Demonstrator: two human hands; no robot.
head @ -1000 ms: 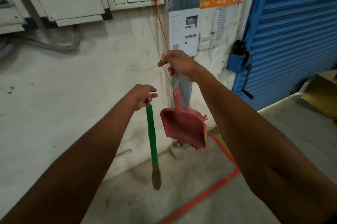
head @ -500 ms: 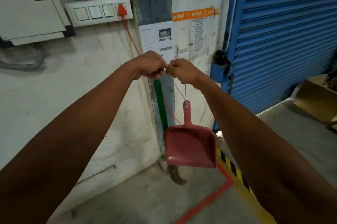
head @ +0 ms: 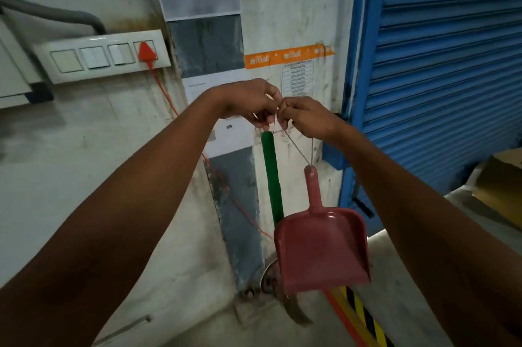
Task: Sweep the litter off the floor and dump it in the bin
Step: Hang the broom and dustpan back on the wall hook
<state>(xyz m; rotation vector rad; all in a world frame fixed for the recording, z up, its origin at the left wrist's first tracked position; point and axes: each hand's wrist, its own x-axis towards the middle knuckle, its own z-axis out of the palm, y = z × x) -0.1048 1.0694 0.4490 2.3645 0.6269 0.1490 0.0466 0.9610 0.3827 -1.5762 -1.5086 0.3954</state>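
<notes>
Your left hand (head: 248, 102) and right hand (head: 306, 117) meet fingertip to fingertip at chest height, both pinching the thin string (head: 296, 146) that carries the tools. Straight below them hang the green broom handle (head: 271, 177), under your left hand, and the red dustpan (head: 322, 247), under your right, both with their long axes vertical against the wall (head: 84, 163). No litter or bin shows here, so freeing the loop looks like the step in hand.
</notes>
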